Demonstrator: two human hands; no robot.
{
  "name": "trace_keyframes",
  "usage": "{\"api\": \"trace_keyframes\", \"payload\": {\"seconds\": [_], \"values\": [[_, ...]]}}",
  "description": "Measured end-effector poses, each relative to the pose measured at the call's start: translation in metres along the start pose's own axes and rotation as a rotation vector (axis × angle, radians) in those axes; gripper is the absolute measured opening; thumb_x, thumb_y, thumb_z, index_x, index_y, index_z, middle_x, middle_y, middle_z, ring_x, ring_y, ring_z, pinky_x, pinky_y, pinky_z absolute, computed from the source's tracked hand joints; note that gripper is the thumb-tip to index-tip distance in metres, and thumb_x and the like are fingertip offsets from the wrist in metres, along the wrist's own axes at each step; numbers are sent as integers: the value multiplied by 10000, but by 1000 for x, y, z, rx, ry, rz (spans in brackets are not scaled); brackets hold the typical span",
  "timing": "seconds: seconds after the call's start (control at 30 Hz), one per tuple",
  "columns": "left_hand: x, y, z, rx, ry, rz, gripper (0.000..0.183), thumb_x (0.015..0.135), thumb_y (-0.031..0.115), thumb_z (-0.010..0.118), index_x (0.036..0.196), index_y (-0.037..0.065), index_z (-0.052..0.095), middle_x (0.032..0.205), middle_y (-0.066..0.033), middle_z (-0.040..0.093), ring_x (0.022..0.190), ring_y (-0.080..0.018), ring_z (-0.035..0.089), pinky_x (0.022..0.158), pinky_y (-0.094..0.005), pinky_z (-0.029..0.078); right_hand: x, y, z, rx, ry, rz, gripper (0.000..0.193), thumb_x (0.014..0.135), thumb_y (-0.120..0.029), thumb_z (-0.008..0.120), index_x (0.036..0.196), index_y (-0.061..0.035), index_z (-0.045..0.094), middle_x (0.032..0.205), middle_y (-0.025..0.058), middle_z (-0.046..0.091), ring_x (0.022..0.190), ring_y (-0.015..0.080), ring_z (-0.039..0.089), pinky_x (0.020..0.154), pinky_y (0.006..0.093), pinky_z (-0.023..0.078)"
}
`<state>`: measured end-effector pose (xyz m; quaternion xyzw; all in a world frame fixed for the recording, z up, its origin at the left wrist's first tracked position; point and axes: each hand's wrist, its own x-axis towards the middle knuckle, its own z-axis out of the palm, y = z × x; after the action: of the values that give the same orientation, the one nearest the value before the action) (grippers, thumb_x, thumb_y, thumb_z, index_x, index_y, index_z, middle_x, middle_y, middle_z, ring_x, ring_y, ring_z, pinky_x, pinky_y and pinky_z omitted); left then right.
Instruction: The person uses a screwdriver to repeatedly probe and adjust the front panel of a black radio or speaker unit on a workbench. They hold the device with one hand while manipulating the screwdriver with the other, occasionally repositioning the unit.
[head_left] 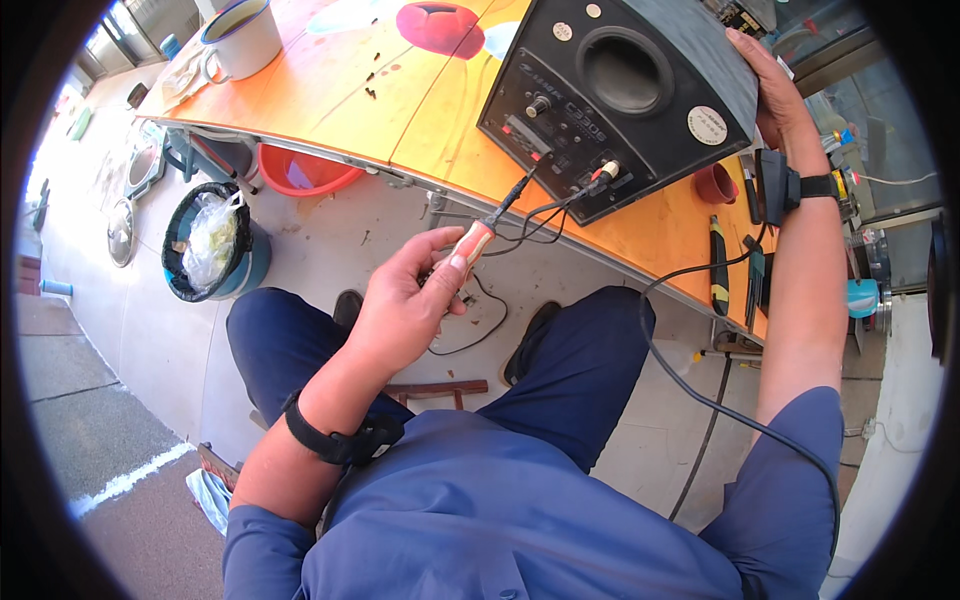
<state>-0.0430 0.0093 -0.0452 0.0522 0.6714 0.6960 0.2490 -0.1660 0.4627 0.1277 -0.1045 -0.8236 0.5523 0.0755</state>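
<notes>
Black speaker (615, 125), near edge of bench (330, 95) — left fingers (440, 286) pinch a red-handled tool (473, 244), right fingers (757, 60) spread against speaker.

Loudspeaker (625, 118) is resting on the table (330, 90), right of the mug (247, 47); basin (312, 188) is sitting below, right of the trash bin (257, 258).

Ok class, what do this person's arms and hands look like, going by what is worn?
The left hand and right hand are ungloved. Short blue sleeves end near the elbows. Black straps hold black devices at both wrists; a black cable trails from the right device.
</notes>
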Motion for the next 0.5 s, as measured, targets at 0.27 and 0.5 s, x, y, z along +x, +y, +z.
{"api": "trace_keyframes", "payload": {"seconds": [0.27,0.5], "values": [[3,0,2,827,165,556,344,974,150,681,1316,118,653,853,-136,643,717,-343,645,655,-413,546,-3,-24,28,-5,14,-34,365,1043,-376,610,1188,-55,703,1070,45,741,931,146,696,818,302,554],[7,12,1,8,0,-80,346,1048,205,619,1363,60,629,953,-82,715,619,-152,628,534,-291,491,3,-19,21,111,-27,-29,320,1023,-308,671,1186,-36,711,1085,52,743,949,145,707,828,312,573]]}}
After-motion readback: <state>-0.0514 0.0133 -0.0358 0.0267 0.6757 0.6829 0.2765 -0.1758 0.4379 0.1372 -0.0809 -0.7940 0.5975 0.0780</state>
